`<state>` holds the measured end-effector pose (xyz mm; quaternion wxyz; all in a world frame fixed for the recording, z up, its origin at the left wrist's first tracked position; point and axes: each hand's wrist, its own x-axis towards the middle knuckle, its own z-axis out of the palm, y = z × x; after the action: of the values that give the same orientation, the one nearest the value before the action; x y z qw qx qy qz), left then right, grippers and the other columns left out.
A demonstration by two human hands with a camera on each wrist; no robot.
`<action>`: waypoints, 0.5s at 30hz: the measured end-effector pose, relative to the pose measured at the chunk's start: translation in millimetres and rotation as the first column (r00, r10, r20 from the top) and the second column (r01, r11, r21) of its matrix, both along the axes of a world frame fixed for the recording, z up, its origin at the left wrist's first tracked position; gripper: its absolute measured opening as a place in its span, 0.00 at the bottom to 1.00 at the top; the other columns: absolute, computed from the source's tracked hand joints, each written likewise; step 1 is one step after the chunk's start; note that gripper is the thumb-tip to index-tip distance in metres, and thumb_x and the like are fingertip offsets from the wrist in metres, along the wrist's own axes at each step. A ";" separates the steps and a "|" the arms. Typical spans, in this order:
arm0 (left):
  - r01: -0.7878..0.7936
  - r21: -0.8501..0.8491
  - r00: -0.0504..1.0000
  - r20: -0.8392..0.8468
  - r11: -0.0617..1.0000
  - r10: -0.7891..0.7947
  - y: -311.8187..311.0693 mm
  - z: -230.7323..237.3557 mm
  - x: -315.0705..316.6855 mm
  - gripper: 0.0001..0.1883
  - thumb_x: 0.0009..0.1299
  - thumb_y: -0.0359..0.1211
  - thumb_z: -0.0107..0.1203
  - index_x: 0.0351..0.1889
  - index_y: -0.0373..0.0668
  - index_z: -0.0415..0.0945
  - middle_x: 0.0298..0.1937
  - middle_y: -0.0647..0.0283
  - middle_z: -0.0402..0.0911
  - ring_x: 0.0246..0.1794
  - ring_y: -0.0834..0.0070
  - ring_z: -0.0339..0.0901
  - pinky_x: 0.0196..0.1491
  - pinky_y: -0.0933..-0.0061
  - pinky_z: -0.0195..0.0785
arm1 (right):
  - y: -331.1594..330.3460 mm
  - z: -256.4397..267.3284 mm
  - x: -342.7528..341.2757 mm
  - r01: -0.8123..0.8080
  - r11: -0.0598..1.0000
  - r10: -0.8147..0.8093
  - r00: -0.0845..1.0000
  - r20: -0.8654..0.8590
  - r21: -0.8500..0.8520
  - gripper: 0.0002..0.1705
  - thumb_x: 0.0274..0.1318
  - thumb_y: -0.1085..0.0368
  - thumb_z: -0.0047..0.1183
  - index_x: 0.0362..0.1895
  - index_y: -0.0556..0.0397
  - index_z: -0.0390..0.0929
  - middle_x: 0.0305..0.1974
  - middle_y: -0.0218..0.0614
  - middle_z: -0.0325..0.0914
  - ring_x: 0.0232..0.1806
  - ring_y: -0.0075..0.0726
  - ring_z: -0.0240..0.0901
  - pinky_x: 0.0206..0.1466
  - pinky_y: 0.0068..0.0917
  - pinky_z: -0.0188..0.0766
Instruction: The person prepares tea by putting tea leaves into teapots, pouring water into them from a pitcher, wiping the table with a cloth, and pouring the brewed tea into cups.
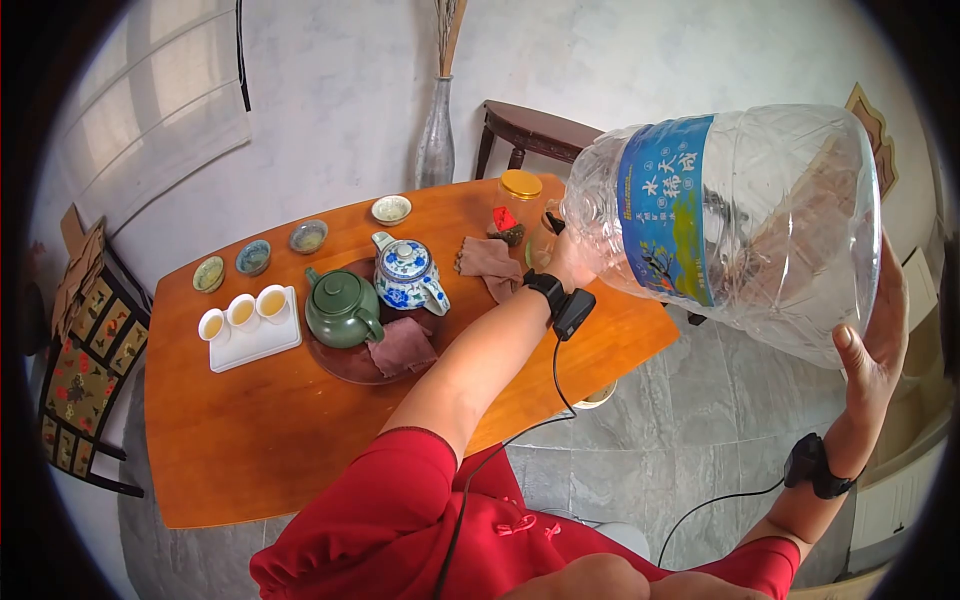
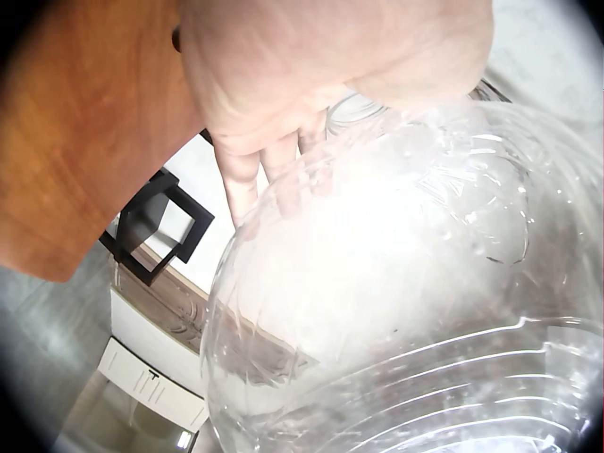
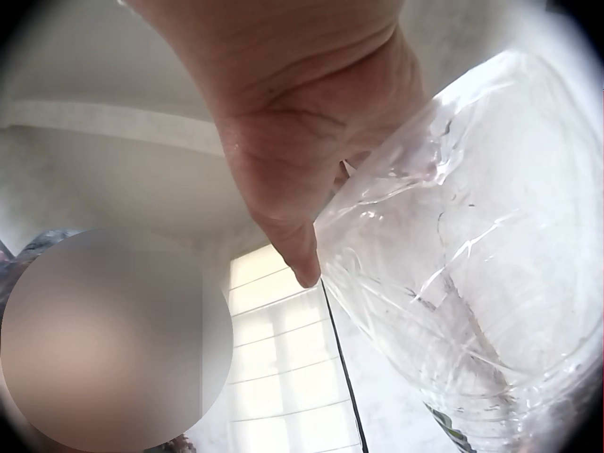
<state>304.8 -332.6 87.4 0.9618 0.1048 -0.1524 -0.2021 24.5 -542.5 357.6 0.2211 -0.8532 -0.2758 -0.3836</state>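
With left hand [image 1: 572,262] gripping neck end, right hand [image 1: 876,362] open against base, holding a clear bottle [image 1: 765,225] by the tabletop [image 1: 240,440].

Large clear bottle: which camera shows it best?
The head view: nearly the whole bottle and its blue label show. The left wrist view gives a glare-washed close-up; the right wrist view, a section cut off.

A clear plastic bottle [image 1: 765,215] with a blue-and-green label [image 1: 668,212] is held sideways, base to the right.
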 end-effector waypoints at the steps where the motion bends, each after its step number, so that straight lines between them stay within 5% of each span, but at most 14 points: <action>1: 0.009 -0.003 1.000 -0.009 1.000 -0.009 0.3 -1.5 1.2 0.25 0.77 0.53 0.36 0.64 0.50 0.65 0.61 0.59 0.74 0.60 0.58 0.72 0.59 0.44 0.66 | -1.1 -1.9 -0.1 -0.010 1.000 0.010 1.000 0.005 0.008 0.55 0.41 0.43 0.68 0.70 0.57 0.60 0.69 0.46 0.61 0.73 0.44 0.54 0.76 0.44 0.46; 9: 0.056 0.001 0.992 0.114 0.998 -0.056 8.1 -4.4 2.4 0.27 0.77 0.53 0.32 0.66 0.50 0.64 0.62 0.57 0.73 0.61 0.56 0.71 0.58 0.39 0.66 | -27.6 -59.1 -19.1 -0.069 0.956 0.067 0.998 0.016 0.284 0.60 0.39 0.50 0.72 0.72 0.60 0.52 0.72 0.47 0.54 0.74 0.45 0.51 0.74 0.41 0.47; 10: 0.069 0.019 0.985 0.159 0.997 -0.071 9.5 -3.6 -1.8 0.26 0.77 0.52 0.36 0.66 0.47 0.64 0.62 0.57 0.73 0.61 0.58 0.71 0.59 0.46 0.68 | -33.7 -74.7 -24.5 -0.041 0.955 0.040 0.999 0.012 0.295 0.60 0.39 0.50 0.72 0.72 0.60 0.52 0.72 0.47 0.54 0.74 0.45 0.51 0.74 0.41 0.47; 12: -0.154 0.120 0.920 0.380 0.981 0.098 7.3 -1.0 -9.1 0.25 0.77 0.48 0.40 0.64 0.42 0.65 0.60 0.55 0.73 0.59 0.59 0.72 0.61 0.55 0.68 | -44.5 -107.6 -36.7 -0.054 0.897 0.069 0.997 -0.017 0.438 0.60 0.39 0.50 0.72 0.73 0.58 0.51 0.73 0.47 0.52 0.74 0.47 0.50 0.75 0.44 0.46; 15: -0.069 0.270 0.957 0.289 0.960 -0.012 9.6 -4.1 -10.4 0.25 0.76 0.47 0.45 0.62 0.38 0.66 0.57 0.55 0.75 0.58 0.61 0.73 0.62 0.62 0.67 | -68.4 -158.5 -56.7 -0.012 0.870 0.026 0.999 -0.022 0.493 0.59 0.42 0.50 0.71 0.73 0.57 0.50 0.74 0.47 0.50 0.75 0.47 0.48 0.75 0.47 0.45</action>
<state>294.4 -323.0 83.3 0.9079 0.2690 -0.2595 -0.1900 -32.2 -610.8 199.1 0.4390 -0.7712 -0.1739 -0.4270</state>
